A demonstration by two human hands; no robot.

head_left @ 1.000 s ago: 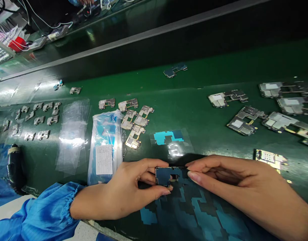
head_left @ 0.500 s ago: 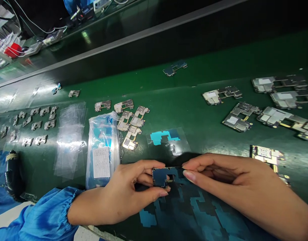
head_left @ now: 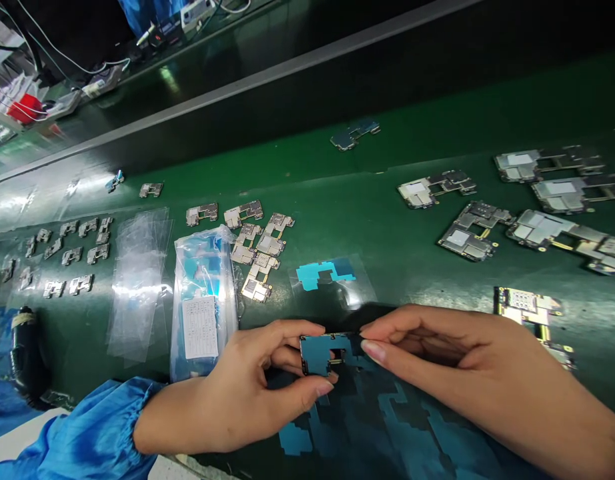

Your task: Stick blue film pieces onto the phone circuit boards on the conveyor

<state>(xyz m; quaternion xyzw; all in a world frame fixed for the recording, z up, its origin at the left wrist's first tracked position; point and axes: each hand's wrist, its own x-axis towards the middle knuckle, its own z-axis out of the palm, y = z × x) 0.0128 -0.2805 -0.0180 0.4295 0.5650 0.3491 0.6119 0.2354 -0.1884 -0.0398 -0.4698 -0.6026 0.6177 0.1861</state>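
Between my two hands is a small circuit board [head_left: 316, 353] with a blue face turned up and a notch in its middle. My left hand [head_left: 267, 380] grips its left part, thumb below and fingers above. The thumb and forefinger of my right hand [head_left: 427, 353] pinch its right end. Beneath them lies a dark sheet with blue cut-out shapes [head_left: 295, 439]. Just beyond my hands a blue film piece [head_left: 312, 275] rests on a clear backing. Part of the board's right end is hidden by my right fingers.
Several circuit boards [head_left: 260, 277] lie left of centre, and more boards [head_left: 470, 240] lie at the right. A labelled plastic bag [head_left: 200, 327], clear film sheets [head_left: 142, 287] and a black cylindrical tool [head_left: 27, 353] are on the left. One blue-faced board [head_left: 355, 135] lies farther back.
The view has shifted slightly. The board's blue face now looks brighter, as if tilted a little. Both hands keep their hold on it.
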